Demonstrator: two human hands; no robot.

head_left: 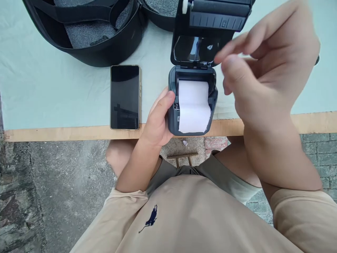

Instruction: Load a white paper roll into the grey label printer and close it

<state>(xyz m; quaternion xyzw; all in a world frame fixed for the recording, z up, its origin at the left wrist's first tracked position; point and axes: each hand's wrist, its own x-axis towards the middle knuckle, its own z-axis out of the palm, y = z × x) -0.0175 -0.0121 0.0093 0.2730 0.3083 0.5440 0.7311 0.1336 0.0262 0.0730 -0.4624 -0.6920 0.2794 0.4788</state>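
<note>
A dark portable thermal printer (171,121) sits at the table's front edge with its lid (181,45) swung up and back. Inside lies a roll of white paper (195,105), its loose end hanging toward the front rim. My left hand (159,117) grips the printer's left side, thumb on the upper rim. Above and to the right of it, my right hand (265,66) is raised with loosely bent fingers. Its index fingertip overlaps the lid's lower right corner in view; whether they touch, I cannot tell. Nothing shows between its fingers.
A smartphone (125,98) with a dark screen lies left of the printer. Behind it stands an unzipped black case (105,52) with grey foam and a strap, its other half (160,19) alongside. A pale cloth (65,91) covers the table, whose wooden edge (65,134) faces me.
</note>
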